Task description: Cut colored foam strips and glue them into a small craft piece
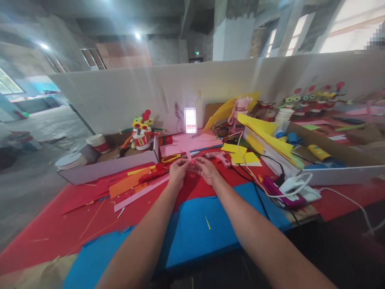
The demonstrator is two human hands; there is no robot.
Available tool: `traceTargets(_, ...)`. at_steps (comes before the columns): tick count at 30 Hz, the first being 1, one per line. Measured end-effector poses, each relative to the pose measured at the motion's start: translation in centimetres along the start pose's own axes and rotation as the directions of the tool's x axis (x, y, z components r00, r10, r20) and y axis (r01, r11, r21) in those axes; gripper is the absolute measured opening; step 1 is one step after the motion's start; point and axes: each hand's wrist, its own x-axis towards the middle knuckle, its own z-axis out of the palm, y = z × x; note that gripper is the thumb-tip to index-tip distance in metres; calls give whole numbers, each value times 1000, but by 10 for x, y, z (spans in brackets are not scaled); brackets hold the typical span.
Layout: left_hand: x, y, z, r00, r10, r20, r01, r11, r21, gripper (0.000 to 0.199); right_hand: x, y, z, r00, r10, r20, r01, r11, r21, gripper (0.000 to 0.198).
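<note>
My left hand point(178, 170) and my right hand point(206, 169) meet above the red-covered table, fingertips pinched together. Between them is a narrow pink paper strip point(188, 155), its free end pointing up, with a small red bit at its lower end. How the two pieces join is too small to make out. A longer pink paper strip point(142, 192) lies to the left of my left hand, near red-handled scissors point(152, 175) and orange paper point(128, 184). Just beyond my right hand rests a pink glue gun point(221, 159). Blue sheets point(204, 228) lie under my forearms.
At the left, a box point(105, 170) holds a paper-cup robot figure point(141, 134). On the right stand a white box point(339, 176) of coloured rolls and a purple power strip point(282, 192) with trailing cables. Yellow cards point(245, 157) lie nearby. A white partition point(126, 96) closes the back.
</note>
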Motion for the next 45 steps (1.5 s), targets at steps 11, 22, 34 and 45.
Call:
traceTargets(11,-5,3,3,998,-66,-9,66,997,-27,34,1,6,0,995,-104,10,104,992,-76,37)
traceTargets(22,-1,0,1,999,-37,34,39,996,-75,34,7,10,3,952,-297,-66,268,920,-285,29)
traceTargets(34,-4,-1,6,1000,14,1,-13,996,-86,31,0,8,11,953,-293,-69,266,927,-266,28)
traceTargets(45,-1,-4,0,1000,4,-25,-4,1000,2,30,-3,0,6,978,-201,-61,181,954,-237,33)
